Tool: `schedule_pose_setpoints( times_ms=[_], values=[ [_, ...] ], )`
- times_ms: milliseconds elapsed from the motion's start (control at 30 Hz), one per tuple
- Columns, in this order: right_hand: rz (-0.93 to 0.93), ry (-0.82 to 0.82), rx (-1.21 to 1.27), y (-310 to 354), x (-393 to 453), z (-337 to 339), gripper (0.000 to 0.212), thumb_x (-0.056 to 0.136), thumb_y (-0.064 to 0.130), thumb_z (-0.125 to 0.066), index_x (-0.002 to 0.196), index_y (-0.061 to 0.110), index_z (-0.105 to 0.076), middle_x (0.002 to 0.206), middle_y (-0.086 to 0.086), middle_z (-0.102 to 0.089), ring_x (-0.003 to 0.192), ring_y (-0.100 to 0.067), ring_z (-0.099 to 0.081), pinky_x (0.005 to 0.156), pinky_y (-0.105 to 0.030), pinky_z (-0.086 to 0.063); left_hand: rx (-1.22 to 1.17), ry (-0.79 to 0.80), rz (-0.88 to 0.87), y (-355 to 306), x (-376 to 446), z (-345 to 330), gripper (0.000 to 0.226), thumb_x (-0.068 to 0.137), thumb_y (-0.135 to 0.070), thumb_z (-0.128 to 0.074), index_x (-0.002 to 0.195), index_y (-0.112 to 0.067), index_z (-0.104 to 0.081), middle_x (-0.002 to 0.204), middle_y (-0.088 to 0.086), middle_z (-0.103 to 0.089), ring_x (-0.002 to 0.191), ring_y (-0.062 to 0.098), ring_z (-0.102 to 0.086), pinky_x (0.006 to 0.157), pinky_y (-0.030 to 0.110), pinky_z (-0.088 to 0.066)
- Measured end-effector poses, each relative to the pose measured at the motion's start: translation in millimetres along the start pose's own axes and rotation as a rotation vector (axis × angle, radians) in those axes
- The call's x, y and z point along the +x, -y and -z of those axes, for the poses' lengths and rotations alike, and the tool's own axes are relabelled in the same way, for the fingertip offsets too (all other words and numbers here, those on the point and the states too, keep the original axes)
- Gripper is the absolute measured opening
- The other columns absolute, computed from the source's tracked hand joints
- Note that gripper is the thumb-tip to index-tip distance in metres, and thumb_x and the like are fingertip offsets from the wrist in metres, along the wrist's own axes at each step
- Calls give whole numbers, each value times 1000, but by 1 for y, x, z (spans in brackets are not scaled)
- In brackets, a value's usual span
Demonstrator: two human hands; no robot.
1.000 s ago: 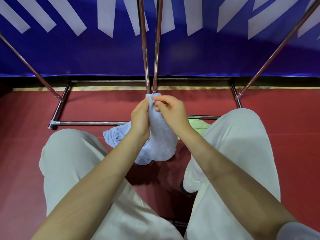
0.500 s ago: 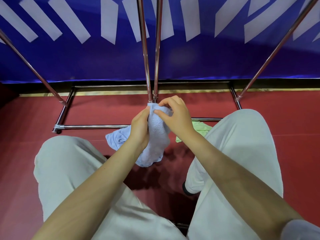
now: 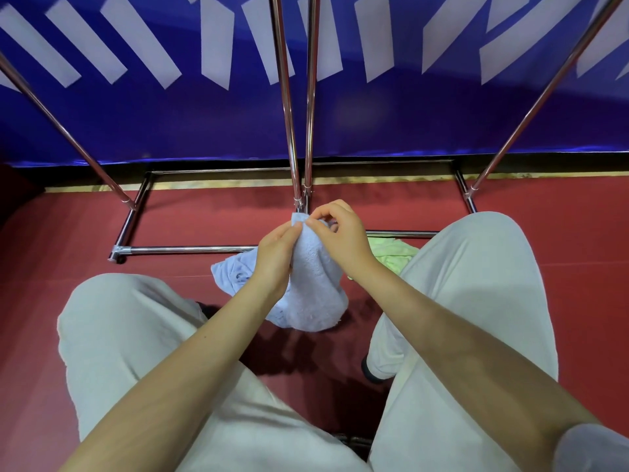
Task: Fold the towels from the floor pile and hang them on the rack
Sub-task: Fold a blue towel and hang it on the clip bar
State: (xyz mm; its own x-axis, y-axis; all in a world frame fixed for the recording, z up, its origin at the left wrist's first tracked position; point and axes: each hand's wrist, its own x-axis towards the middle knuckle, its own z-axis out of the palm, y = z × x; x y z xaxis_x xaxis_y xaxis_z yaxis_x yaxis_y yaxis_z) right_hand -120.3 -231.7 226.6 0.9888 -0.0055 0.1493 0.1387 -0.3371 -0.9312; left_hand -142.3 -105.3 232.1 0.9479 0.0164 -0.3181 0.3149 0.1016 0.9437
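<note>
Blue towel (image 3: 308, 284) hangs below my pinch, left hand (image 3: 275, 264) and right hand (image 3: 340, 233) both clamped on its top edge; I'd separate the corners evenly before folding.

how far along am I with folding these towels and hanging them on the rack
Done: nothing shows as hung; the rack bars in view are bare. In hand: the light blue towel, bunched, its top edge in the grip of both the left hand and right hand. Left: fold and hang it, then the green towel on the floor.
</note>
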Motion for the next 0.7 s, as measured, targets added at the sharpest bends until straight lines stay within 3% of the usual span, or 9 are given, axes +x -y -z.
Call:
schedule_pose_setpoints(
  times_ms=[100,233,300,367,467,567,700],
  values=[
    [-25,30,34,-3,1,-2,11,82,12,-69,76,20,-64,84,8,-55,74,1,-52,70,-11,-38,35,-105,15,4,4,2,28,98,-23,-49,79,-14,-68,71,-4,-62,71,9,-54,69,23,-43],
    [-88,127,-50,-13,4,-3,16,78,23,-73,89,26,-61,97,3,-62,82,0,-53,74,-11,-39,-3,-215,62,0,7,4,26,97,-21,-48,76,-11,-59,69,-1,-53,63,8,-48,60,21,-40],
    [-113,188,-126,-19,4,-2,29,76,35,-73,101,29,-60,107,7,-61,95,-4,-55,83,-19,-43,-61,-250,72,-6,11,8,26,96,-17,-47,72,-13,-56,71,0,-52,65,10,-48,65,25,-41],
    [-56,230,-295,-25,3,2,44,76,40,-72,116,28,-57,117,6,-56,109,-11,-49,92,-27,-40,-107,-241,64,-11,14,14,20,90,-18,-48,74,-13,-58,81,8,-54,74,17,-50,71,32,-43],
    [73,225,-417,-29,3,5,62,77,33,-74,133,22,-49,129,2,-49,122,-17,-40,104,-29,-34,-142,-222,37,-22,14,21,15,82,-17,-48,68,-16,-51,72,3,-50,68,17,-46,62,29,-40],
    [91,177,-341,-28,3,6,71,78,26,-75,140,21,-41,141,0,-41,132,-14,-31,107,-21,-25,-107,-170,0,-32,12,22,15,84,-14,-46,70,-12,-51,65,-4,-49,58,9,-46,57,24,-40],
    [-1,215,-176,-25,2,13,81,79,25,-76,146,25,-32,146,5,-39,132,-5,-34,103,-15,-26,-34,-44,-115,-39,7,21,45,91,-7,-41,52,-27,-52,55,-14,-50,53,3,-45,55,19,-40]
  ],
)
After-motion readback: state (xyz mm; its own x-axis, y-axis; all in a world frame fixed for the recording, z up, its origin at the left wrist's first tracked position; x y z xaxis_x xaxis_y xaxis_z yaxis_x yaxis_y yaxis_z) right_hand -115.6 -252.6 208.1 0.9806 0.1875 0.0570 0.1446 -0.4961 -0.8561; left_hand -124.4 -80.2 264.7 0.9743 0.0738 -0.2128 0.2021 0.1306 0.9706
